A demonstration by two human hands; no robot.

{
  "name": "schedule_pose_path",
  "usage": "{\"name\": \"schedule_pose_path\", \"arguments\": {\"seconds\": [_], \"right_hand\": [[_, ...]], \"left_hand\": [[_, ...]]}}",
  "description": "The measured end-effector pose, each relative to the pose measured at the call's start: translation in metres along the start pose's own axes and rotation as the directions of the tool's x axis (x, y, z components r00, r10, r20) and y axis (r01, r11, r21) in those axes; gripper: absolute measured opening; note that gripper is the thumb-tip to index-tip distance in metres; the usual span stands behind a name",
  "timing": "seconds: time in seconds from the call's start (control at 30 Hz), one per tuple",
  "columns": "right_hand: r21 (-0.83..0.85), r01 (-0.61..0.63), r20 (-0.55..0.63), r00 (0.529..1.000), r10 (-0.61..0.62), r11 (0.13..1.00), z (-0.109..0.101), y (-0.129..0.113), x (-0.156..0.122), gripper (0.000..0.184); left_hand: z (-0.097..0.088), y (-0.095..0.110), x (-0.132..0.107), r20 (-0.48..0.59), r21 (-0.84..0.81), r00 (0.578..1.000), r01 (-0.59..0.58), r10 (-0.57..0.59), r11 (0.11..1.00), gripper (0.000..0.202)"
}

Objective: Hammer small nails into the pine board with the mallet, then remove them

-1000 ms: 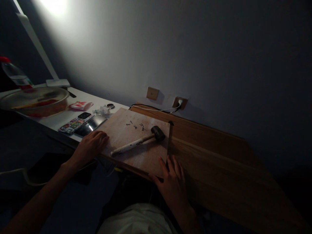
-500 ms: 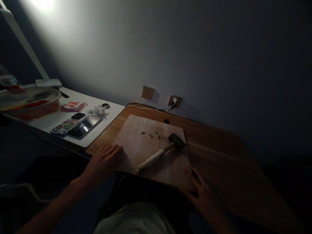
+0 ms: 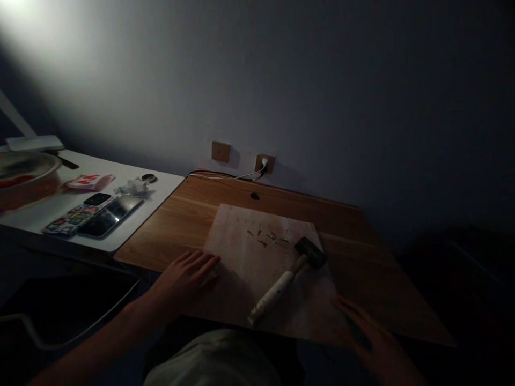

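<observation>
A flat wooden board [image 3: 235,279] lies on the wooden desk, its near edge reaching past the desk's front edge over my lap. Its left edge is under my left hand [image 3: 192,274], fingers resting on top and thumb hidden. On the opposite side, my right hand [image 3: 368,329] grips the right edge near the front corner, in deep shadow. A mallet [image 3: 309,253] with a black head and a whitish wrapped handle lies slantwise on the board, handle end towards me. Beyond it several small metal pieces [image 3: 273,237], like nails or screws, are scattered near a row of small dark dots.
On the left, a white table [image 3: 167,185] bears two phones [image 3: 110,216], a crumpled wrapper [image 3: 134,186], a red-and-white packet [image 3: 89,182], a large bowl [image 3: 48,185] and a lamp base [image 3: 36,142]. A white plug [image 3: 264,162] with cables sits in the wall behind the wooden desk [image 3: 177,206].
Both hands have drawn the board towards me and to the right, widening the gap to the desk hole. The mallet and metal pieces moved along with it. My view has turned right.
</observation>
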State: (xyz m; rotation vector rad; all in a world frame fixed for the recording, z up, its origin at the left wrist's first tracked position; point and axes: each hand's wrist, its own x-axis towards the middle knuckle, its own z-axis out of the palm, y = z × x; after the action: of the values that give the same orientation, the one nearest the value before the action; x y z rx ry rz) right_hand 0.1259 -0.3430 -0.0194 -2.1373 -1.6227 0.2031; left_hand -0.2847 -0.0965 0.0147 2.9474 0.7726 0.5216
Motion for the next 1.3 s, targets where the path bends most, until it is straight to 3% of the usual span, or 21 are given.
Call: {"name": "schedule_pose_path", "arguments": {"seconds": [0.1,0.27,0.33,0.4,0.5,0.6,0.67,0.73,0.8,0.87,1.07,1.2,1.3], "right_hand": [[0.078,-0.056,-0.131,0.989,0.066,0.995,0.007,-0.037,0.015,0.047],[0.156,-0.037,-0.044,0.998,0.044,0.987,0.029,-0.117,0.047,0.048],[0.155,-0.054,0.034,0.998,0.050,0.986,0.035,-0.137,0.059,0.052],[0.123,-0.102,0.030,0.995,0.099,0.987,0.040,-0.147,0.068,0.049],[0.224,-0.183,0.045,0.983,0.177,0.957,0.045,-0.145,0.073,0.044],[0.492,-0.258,0.067,0.963,0.259,0.832,0.045,-0.134,0.068,0.043],[0.655,-0.332,0.077,0.923,0.378,0.679,0.042,-0.127,0.060,0.042],[0.806,-0.389,0.131,0.853,0.506,0.447,0.036,-0.122,0.051,0.046],[0.906,-0.376,0.202,0.788,0.582,0.196,0.030,-0.119,0.043,0.061],[0.943,-0.330,0.238,0.753,0.613,0.040,0.026,-0.119,0.038,0.075],[0.965,-0.251,0.241,0.709,0.662,-0.082,0.026,-0.122,0.039,0.067],[0.967,-0.243,0.235,0.705,0.669,-0.083,0.028,-0.125,0.043,0.063],[0.962,-0.261,0.244,0.695,0.676,-0.079,0.029,-0.123,0.043,0.065]], "left_hand": [[0.001,-0.006,0.039,0.065,-0.001,0.998,-0.020,0.020,1.000,0.027],[0.019,0.001,0.111,0.113,-0.023,0.990,-0.082,0.084,0.996,0.031],[0.029,0.001,0.137,0.100,-0.033,0.986,-0.134,0.137,0.990,0.036],[0.039,-0.003,0.161,0.103,-0.063,0.980,-0.167,0.173,0.984,0.037],[0.049,-0.009,0.189,0.109,-0.148,0.980,-0.151,0.168,0.977,0.029],[0.055,-0.002,0.208,0.128,-0.200,0.974,-0.159,0.187,0.967,0.025],[0.059,0.011,0.217,0.156,-0.179,0.957,-0.217,0.246,0.960,0.023],[0.063,0.025,0.224,0.187,-0.122,0.937,-0.278,0.297,0.953,0.022],[0.068,0.037,0.230,0.210,-0.063,0.927,-0.304,0.310,0.951,0.021],[0.073,0.045,0.234,0.217,-0.040,0.924,-0.313,0.314,0.949,0.021],[0.075,0.046,0.239,0.207,-0.122,0.912,-0.335,0.354,0.934,0.016],[0.066,0.021,0.237,0.124,-0.356,0.938,-0.262,0.323,0.897,0.015],[0.063,-0.004,0.229,0.037,-0.498,0.972,-0.183,0.231,0.848,0.014]]}}
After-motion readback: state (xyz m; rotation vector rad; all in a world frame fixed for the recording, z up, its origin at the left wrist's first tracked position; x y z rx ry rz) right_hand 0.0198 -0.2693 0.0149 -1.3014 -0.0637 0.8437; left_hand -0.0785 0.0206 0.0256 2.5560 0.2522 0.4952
